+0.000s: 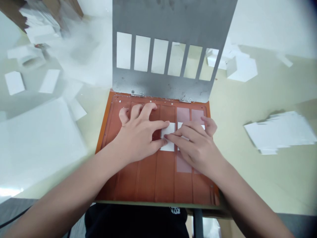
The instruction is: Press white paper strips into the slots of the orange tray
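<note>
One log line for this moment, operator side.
left hand: at white card; right hand: fingers at same card; orange board: beneath; slotted metal plate: hinged open

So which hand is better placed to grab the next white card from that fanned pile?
Probably the right hand: it's nearer the fanned pile, which lies right of the orange board. The left hand is farther away.
</note>
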The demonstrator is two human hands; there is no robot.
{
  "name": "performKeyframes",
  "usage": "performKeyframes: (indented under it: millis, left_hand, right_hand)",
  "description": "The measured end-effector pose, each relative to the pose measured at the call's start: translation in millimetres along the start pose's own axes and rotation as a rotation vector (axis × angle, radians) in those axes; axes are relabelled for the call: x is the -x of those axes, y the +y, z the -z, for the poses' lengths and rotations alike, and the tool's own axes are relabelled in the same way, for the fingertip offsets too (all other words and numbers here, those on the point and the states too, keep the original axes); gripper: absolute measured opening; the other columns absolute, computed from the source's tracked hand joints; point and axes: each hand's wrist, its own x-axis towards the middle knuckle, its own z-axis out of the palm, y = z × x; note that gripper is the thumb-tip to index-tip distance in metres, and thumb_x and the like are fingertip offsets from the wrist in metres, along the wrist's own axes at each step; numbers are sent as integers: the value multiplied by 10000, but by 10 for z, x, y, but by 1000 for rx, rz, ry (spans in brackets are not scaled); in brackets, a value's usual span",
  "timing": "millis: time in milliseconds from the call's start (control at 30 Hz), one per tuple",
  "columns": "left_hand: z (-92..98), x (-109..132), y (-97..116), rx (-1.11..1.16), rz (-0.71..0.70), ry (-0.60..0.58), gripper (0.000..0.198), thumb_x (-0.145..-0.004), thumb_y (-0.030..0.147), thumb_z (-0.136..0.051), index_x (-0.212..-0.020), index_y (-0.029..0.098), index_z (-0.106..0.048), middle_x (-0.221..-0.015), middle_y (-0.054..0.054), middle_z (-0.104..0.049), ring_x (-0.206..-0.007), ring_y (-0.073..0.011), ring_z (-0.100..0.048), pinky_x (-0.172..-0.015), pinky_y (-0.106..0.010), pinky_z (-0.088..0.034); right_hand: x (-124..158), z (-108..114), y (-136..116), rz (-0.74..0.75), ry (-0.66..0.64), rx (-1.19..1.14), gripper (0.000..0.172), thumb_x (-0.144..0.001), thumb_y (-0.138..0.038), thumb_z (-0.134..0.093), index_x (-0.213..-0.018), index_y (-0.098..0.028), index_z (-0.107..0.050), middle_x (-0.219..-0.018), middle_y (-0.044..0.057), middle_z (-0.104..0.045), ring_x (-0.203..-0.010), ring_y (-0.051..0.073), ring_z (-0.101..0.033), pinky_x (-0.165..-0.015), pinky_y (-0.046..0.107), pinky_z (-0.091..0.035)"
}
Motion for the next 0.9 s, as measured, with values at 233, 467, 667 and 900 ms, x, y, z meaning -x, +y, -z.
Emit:
performKeyframes:
  millis: [233,467,667,900]
  left_hand:
    - [11,5,2,-22,-1,-12,338,-820,494,-695,-1147,411,-714,-1417,-71,-418,-1280,-396,-351,-1029,-714,-188]
    - [17,15,15,-55,-10,-12,340,-821,472,-700,-1155,410,-703,-1436,-78,-419,-1271,-394,-363,-1008,-714,-215]
    - [26,19,15,-74,-17,-7,324,-822,468,-705,-1141,412,-713,-1445,-74,-423,-1261,-389,-368,-1006,-716,-208]
    - [16,29,0,-80,-31,15,326,-812,486,-715,-1131,418,-720,-1438,-73,-438,-1257,-388,-376,-990,-692,-229]
  right_hand:
    - [7,17,3,-13,-37,0,332,-907,8,-478,-1008,-243,-669,-819,-40,-670,-919,148,-572,-1083,437,-161]
    - [16,24,5,-26,-58,-6,335,-922,-12,-478,-1020,-267,-670,-818,-42,-667,-943,152,-574,-1086,436,-156]
    - [-15,44,-22,-41,-51,-16,320,-931,-16,-473,-994,-252,-679,-793,-36,-664,-912,155,-576,-1066,443,-174]
    - [-5,34,10,-46,-49,-83,321,-931,-9,-474,-998,-247,-679,-802,-38,-661,-896,147,-569,-1056,446,-173]
